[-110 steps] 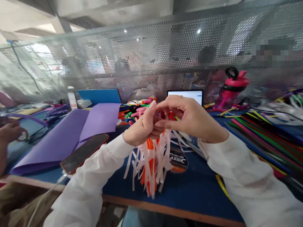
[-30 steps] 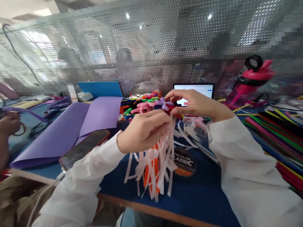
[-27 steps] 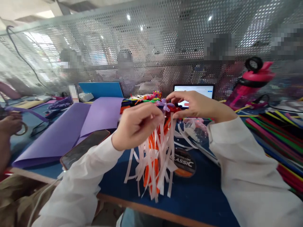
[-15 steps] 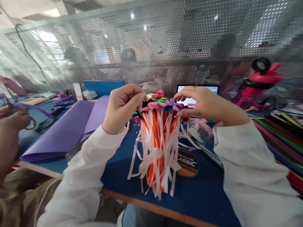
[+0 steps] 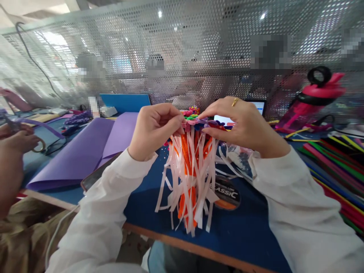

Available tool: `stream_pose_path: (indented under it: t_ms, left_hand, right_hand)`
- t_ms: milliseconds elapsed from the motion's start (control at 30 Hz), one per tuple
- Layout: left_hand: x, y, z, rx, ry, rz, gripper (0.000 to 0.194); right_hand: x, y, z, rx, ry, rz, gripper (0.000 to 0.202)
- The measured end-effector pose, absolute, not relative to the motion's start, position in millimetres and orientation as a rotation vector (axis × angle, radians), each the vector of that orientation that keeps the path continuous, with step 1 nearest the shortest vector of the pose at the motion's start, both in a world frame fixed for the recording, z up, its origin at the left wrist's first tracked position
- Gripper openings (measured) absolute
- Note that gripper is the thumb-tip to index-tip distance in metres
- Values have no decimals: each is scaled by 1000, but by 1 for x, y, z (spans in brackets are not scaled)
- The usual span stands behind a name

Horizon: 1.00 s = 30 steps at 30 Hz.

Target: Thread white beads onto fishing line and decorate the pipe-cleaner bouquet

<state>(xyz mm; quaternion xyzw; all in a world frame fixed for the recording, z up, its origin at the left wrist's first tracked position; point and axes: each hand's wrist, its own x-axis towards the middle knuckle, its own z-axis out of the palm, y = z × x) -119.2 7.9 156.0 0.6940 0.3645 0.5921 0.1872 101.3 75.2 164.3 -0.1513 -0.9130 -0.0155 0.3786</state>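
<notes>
A bouquet of fuzzy pipe-cleaner flowers [image 5: 192, 120] in pink, green, purple and blue is before me at the table's middle. Below its heads run orange pipe-cleaner stems [image 5: 185, 206], and pale ribbon strips [image 5: 190, 163] hang over them. My left hand [image 5: 157, 129] is closed in a pinch at the left edge of the flowers, by a pink one. With thumb and fingers, my right hand [image 5: 243, 123] grips purple and blue flowers on the right side; a gold ring is on one finger. My fingers partly cover the heads.
Purple sheets [image 5: 76, 151] lie left, near another person's hand [image 5: 19, 144] with scissors. Loose pipe cleaners [image 5: 338, 174] and a pink bottle [image 5: 311, 100] are right. A round sticker [image 5: 227, 193] is on the blue table [image 5: 244, 235]. A perforated metal screen [image 5: 182, 57] stands behind.
My left hand has shifted right along the flower heads. My right hand has moved slightly left and turned over the flowers, its fingers closer in. The bouquet stays nearly in place.
</notes>
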Motion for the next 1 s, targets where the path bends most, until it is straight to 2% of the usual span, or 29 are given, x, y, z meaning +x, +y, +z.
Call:
stream_pose_path:
  t_ms: [267, 400, 667, 1000]
  left_hand:
    - [-126, 2, 162, 2011, 1075, 1720, 11]
    - [-129, -1, 165, 2228, 1160, 1471, 10]
    - [-126, -9, 166, 2573, 1377, 1147, 19]
    - [-121, -5, 160, 2692, 1515, 1220, 18]
  right_hand:
    - [88, 71, 157, -409, -2158, -50, 22]
    - [83, 71, 153, -430, -2107, -32, 17]
    - [88, 73, 153, -442, -1973, 288, 29]
    - [87, 76, 151, -438, -1988, 294, 25]
